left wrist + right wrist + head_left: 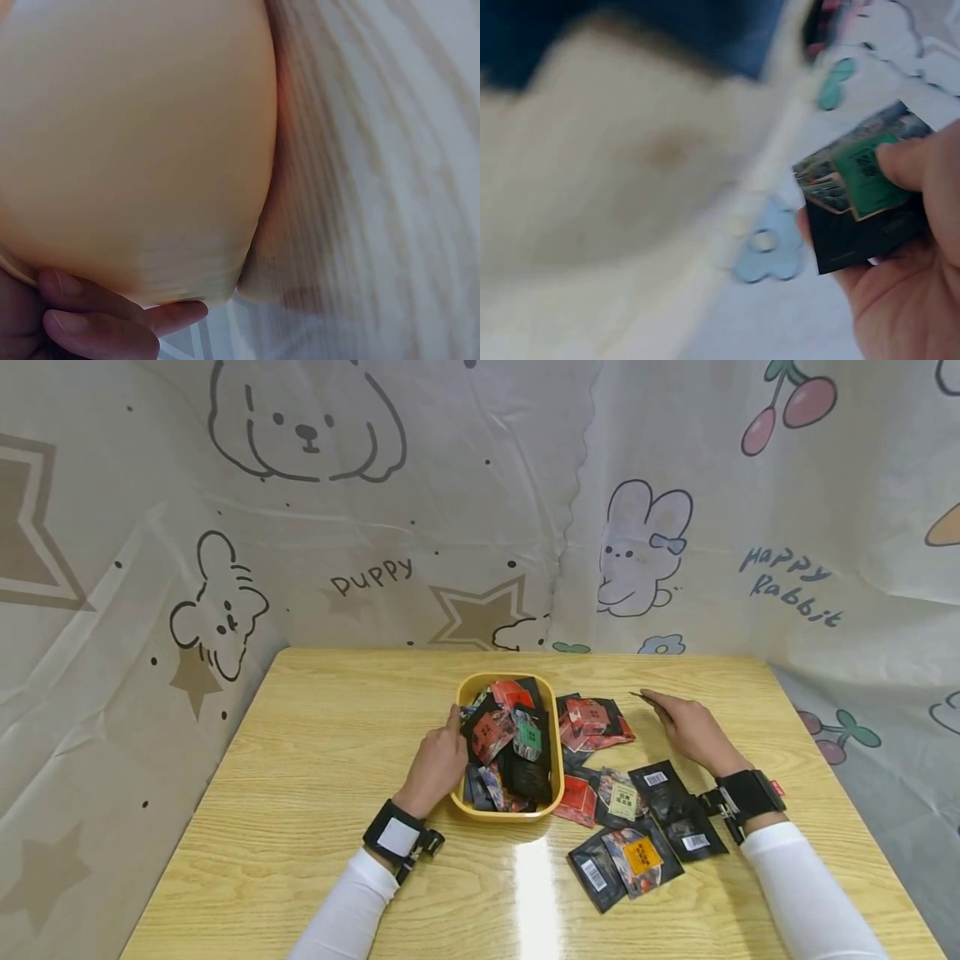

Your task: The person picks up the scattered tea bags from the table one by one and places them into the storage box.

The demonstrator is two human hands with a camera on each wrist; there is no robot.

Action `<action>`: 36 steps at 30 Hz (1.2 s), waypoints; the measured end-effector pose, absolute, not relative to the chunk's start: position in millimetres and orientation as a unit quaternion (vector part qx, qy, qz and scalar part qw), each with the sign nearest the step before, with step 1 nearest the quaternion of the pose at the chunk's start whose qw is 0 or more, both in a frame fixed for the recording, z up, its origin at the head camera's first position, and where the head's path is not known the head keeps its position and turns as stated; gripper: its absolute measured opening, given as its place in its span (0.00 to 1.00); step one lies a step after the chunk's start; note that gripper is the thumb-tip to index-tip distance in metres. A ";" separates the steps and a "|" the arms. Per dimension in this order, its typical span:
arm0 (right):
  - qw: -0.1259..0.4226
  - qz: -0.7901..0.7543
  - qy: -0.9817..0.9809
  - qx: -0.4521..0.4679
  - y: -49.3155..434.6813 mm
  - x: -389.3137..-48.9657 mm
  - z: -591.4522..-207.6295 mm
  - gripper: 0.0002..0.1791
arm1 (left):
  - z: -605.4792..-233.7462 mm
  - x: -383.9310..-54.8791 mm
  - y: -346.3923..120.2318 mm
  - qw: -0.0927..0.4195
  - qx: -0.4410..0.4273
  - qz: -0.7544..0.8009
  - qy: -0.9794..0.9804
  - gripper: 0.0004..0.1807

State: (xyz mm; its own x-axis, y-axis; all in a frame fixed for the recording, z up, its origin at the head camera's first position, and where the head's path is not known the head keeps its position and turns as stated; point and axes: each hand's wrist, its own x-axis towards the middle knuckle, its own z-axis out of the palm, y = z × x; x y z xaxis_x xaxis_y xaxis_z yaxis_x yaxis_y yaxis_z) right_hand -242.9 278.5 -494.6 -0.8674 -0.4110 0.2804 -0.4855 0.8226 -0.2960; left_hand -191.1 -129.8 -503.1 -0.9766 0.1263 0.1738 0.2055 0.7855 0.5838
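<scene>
A yellow plastic basket [557,802] holds many small sachets in black, red and green. My left hand [438,760] grips its left side near the rim; in the left wrist view the fingers [101,334] lie against the outer wall [135,150]. Over the table to the right of the basket, my right hand [693,731] pinches a sachet, seen nearly edge-on in the head view. The right wrist view shows this sachet [870,184] as black with a green label, the thumb pressing its face.
Right of the basket lies a pile of red sachets [592,718]. Nearer the front are a red sachet [576,799], a pale-labelled one [621,797], an orange-labelled one [642,857] and black ones with barcodes [660,785]. A printed curtain [480,527] hangs behind the wooden table [322,735].
</scene>
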 end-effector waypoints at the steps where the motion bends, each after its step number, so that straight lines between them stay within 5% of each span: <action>1: 0.119 0.186 -0.944 0.243 273.8 -243.4 -488.8 0.21 | -503.4 -191.2 -129.8 0.063 -0.088 -0.315 -0.943 0.30; 11: 0.230 0.228 -0.881 0.346 198.0 -241.6 -426.8 0.24 | -506.8 -193.0 -130.1 0.074 -0.090 -0.313 -0.943 0.29; 26: 0.228 0.240 -0.832 0.445 113.0 -238.7 -422.3 0.28 | -505.6 -190.8 -130.9 0.090 -0.096 -0.312 -0.941 0.29; 31: 0.144 0.209 -0.859 0.445 107.3 -240.8 -429.6 0.30 | -504.0 -191.1 -131.4 0.084 -0.092 -0.316 -0.941 0.29; 36: 0.026 0.144 -0.900 0.412 112.8 -236.0 -438.7 0.46 | -503.5 -191.2 -131.3 0.076 -0.093 -0.316 -0.941 0.29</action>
